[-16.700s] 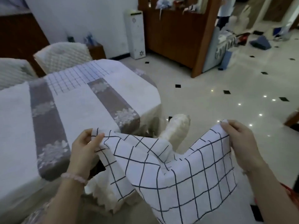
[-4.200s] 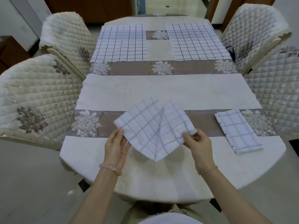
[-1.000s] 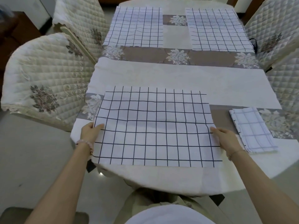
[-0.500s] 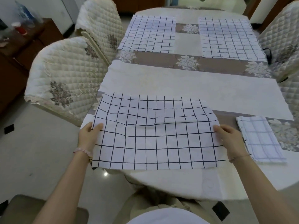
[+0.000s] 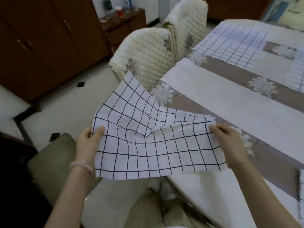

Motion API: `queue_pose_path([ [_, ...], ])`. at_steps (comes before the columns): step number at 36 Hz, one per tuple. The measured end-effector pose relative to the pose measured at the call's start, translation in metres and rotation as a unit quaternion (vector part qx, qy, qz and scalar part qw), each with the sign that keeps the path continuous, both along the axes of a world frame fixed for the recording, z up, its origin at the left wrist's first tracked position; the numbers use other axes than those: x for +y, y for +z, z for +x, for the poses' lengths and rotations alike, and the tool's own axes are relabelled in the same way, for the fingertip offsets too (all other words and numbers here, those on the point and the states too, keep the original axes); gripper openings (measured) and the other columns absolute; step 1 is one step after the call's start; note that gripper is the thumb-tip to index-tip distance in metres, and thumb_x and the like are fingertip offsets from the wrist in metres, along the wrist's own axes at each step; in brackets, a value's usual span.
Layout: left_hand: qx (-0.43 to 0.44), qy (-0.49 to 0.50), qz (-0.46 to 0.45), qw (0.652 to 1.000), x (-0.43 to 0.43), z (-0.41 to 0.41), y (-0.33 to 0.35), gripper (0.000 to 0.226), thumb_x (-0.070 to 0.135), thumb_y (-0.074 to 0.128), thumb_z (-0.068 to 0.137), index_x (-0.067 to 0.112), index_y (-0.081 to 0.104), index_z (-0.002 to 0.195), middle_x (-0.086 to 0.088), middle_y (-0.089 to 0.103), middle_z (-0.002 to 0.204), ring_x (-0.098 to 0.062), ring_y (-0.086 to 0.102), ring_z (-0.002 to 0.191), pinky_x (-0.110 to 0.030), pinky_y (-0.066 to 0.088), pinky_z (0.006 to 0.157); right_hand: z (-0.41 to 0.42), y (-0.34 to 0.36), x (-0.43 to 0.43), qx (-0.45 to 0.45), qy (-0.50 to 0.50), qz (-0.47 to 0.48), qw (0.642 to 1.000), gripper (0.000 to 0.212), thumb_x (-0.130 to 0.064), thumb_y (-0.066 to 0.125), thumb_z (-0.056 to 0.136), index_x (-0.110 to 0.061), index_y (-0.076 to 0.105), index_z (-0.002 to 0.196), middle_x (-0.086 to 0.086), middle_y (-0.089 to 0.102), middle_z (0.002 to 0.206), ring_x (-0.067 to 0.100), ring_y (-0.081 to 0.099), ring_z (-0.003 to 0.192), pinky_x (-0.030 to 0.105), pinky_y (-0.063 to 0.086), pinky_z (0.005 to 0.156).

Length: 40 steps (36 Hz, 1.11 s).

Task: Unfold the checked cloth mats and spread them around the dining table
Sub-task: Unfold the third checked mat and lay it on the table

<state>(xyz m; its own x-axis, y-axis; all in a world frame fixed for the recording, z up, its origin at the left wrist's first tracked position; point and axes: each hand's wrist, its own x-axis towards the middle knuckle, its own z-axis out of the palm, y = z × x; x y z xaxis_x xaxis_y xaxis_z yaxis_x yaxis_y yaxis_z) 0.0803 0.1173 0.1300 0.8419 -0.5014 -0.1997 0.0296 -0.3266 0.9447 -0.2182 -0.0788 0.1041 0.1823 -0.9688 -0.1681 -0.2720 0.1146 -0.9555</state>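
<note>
An unfolded white checked mat (image 5: 148,140) hangs in the air over the table's near left corner, buckled in the middle with its far left corner sticking up. My left hand (image 5: 89,142) pinches its left edge and my right hand (image 5: 228,142) pinches its right edge. The dining table (image 5: 230,99), under a cream and grey flowered cloth, lies to the right. A spread checked mat (image 5: 230,45) lies flat at its far side, and part of another (image 5: 298,74) shows at the right edge. A sliver of the folded mat (image 5: 301,186) is at the lower right edge.
Two quilted cream chairs (image 5: 148,56) stand along the table's left side. A dark wooden cabinet (image 5: 41,43) and a low sideboard with a red cup (image 5: 120,12) stand at the back left. A padded olive seat (image 5: 52,163) is beside my left arm.
The mat, which lay flat on the table half a second ago, is lifted off and shifted left by both hands. The view has swung left toward the cabinet and chairs.
</note>
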Motion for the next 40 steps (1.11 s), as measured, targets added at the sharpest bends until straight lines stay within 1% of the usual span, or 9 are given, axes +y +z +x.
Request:
queue_pose_path([
  [6,0.014,0.085,-0.002,0.996,0.061,0.011,0.003,0.008,0.015,0.059,0.089,0.008,0.062,0.087,-0.012,0.061,0.083,-0.023,0.055,0.078,-0.038,0.048,0.074,0.061,0.002,0.006,-0.008,0.088,0.0,0.996,0.013,-0.016,0.064,0.087,-0.003,0.067,0.09,0.0,0.06,0.079,-0.013,0.053,0.059,-0.001,0.039,0.057],
  [10,0.032,0.144,-0.007,0.989,0.098,0.022,-0.002,0.018,0.016,0.06,0.09,0.0,0.062,0.096,-0.017,0.062,0.09,-0.026,0.057,0.083,-0.046,0.049,0.08,0.1,0.005,0.014,-0.004,0.144,0.007,0.99,0.015,-0.017,0.064,0.087,-0.003,0.068,0.093,0.002,0.064,0.086,-0.01,0.056,0.066,-0.001,0.041,0.059],
  [12,0.033,0.163,0.0,0.986,0.115,0.032,-0.008,0.015,0.017,0.06,0.09,0.002,0.062,0.089,-0.014,0.061,0.086,-0.025,0.056,0.083,-0.044,0.048,0.079,0.123,0.004,0.019,0.0,0.171,0.018,0.985,0.015,-0.018,0.063,0.088,-0.004,0.068,0.093,0.002,0.064,0.086,-0.006,0.056,0.07,0.002,0.043,0.062],
  [15,0.054,0.194,0.002,0.979,0.133,0.048,-0.019,0.011,0.015,0.059,0.09,0.014,0.064,0.081,-0.009,0.065,0.084,-0.025,0.06,0.083,-0.038,0.05,0.076,0.16,-0.002,0.028,0.012,0.202,0.03,0.979,0.011,-0.017,0.063,0.088,-0.007,0.067,0.086,-0.001,0.062,0.079,0.0,0.054,0.07,0.012,0.044,0.066],
  [18,0.075,0.209,0.01,0.975,0.146,0.068,-0.029,0.01,0.014,0.058,0.091,0.015,0.065,0.083,-0.011,0.066,0.089,-0.029,0.061,0.089,-0.043,0.05,0.083,0.199,-0.01,0.039,0.032,0.223,0.043,0.973,0.011,-0.018,0.063,0.087,-0.008,0.066,0.083,0.001,0.06,0.078,0.01,0.052,0.075,0.016,0.043,0.067],
  [24,0.107,0.227,0.041,0.967,0.169,0.121,-0.05,0.01,0.019,0.058,0.091,0.013,0.066,0.087,-0.019,0.068,0.098,-0.039,0.064,0.096,-0.053,0.051,0.088,0.274,-0.025,0.061,0.082,0.263,0.065,0.959,0.018,-0.024,0.062,0.088,-0.008,0.07,0.087,0.014,0.068,0.088,0.024,0.06,0.084,0.041,0.05,0.082],
  [29,0.102,0.225,0.028,0.969,0.171,0.177,-0.047,0.012,0.016,0.057,0.091,0.017,0.065,0.082,-0.003,0.067,0.086,-0.023,0.062,0.086,-0.032,0.05,0.074,0.332,-0.021,0.063,0.094,0.264,0.06,0.958,0.025,-0.022,0.061,0.088,0.002,0.067,0.085,0.012,0.058,0.075,0.019,0.051,0.073,0.028,0.042,0.066],
  [34,0.103,0.238,0.008,0.966,0.159,0.239,-0.033,0.011,0.015,0.058,0.091,0.02,0.066,0.084,-0.003,0.067,0.088,-0.019,0.063,0.081,-0.032,0.052,0.075,0.387,-0.007,0.051,0.079,0.255,0.062,0.962,0.016,-0.019,0.059,0.089,-0.006,0.067,0.083,0.002,0.061,0.072,0.011,0.053,0.066,0.023,0.042,0.063],
  [40,0.108,0.242,0.001,0.964,0.127,0.304,-0.04,0.01,0.014,0.058,0.091,0.02,0.066,0.086,-0.003,0.068,0.088,-0.019,0.063,0.08,-0.03,0.051,0.071,0.449,-0.015,0.018,0.086,0.251,0.063,0.962,0.016,-0.019,0.06,0.088,-0.01,0.063,0.075,0.002,0.049,0.065,0.013,0.042,0.062,0.026,0.037,0.061],
])
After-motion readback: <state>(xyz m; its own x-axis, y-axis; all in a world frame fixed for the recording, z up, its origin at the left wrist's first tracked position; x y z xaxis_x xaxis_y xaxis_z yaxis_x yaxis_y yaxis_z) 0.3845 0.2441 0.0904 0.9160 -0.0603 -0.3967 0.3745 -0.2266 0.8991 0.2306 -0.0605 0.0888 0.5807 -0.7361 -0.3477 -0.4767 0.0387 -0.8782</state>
